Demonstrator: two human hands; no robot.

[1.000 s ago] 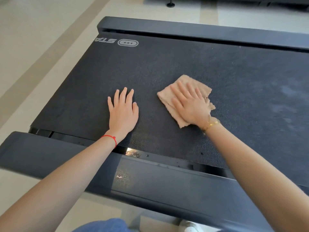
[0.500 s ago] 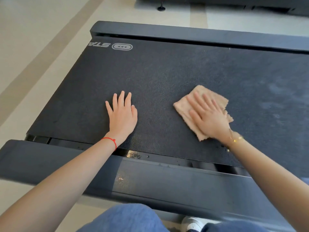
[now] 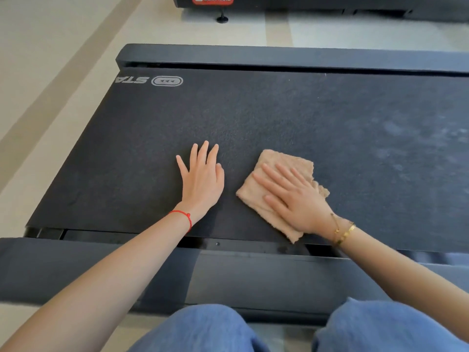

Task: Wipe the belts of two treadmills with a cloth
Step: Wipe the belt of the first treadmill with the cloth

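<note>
Her right hand (image 3: pixel 295 199) lies flat, fingers spread, pressing the tan cloth (image 3: pixel 276 174) onto the near part of the treadmill belt (image 3: pixel 253 118). Her left hand (image 3: pixel 203 179) rests open just beside it, bracing. The cloth looks soft, light and limp, so I'd say a flat palm on its middle suits it best. Pale dusty smudges (image 3: pixel 396 138) lie to the right.

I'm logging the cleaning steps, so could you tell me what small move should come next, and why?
Probably slide the right hand, pressing flat on the cloth, rightward toward the pale dusty smudges on the belt. The left hand lies flat on the belt, bracing.
</note>
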